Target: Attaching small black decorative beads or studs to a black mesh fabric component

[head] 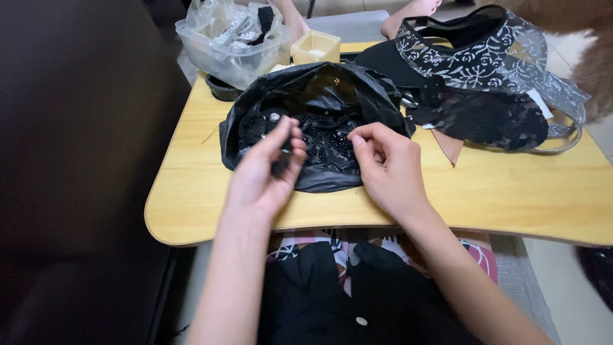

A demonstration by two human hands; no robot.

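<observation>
The fingers (290, 137) of the left hand (268, 169) are curled narrowly, thumb and fingertips pinched on a small dark piece whose kind cannot be made out. The fingers (361, 135) of the right hand (389, 169) are drawn together as well, thumb against forefinger at the tip, and whether anything lies between them cannot be told. Both forearms rise from the bottom edge and angle inward, so the two hands meet over one spot, the left with its back to the camera, the right tilted with its knuckles up.

Under the hands lies one black plastic bag (319, 128), glossy and crumpled, its mouth spread wide open on the near middle of a pale wooden lap table (511, 198). Inside it sits a heap of small black beads (325, 144) that glitter, too many and too fine to count, and one round silvery stud (275, 117) at the left of the heap.

Beyond the bag, on the right, rest black lace pieces with a silver flower pattern (466, 57); how many layers there are cannot be told. At the far left stand one clear plastic bag (230, 38) of mixed bits, one small dark bowl (220, 89) just beside it, and one small cream square box (316, 46).
</observation>
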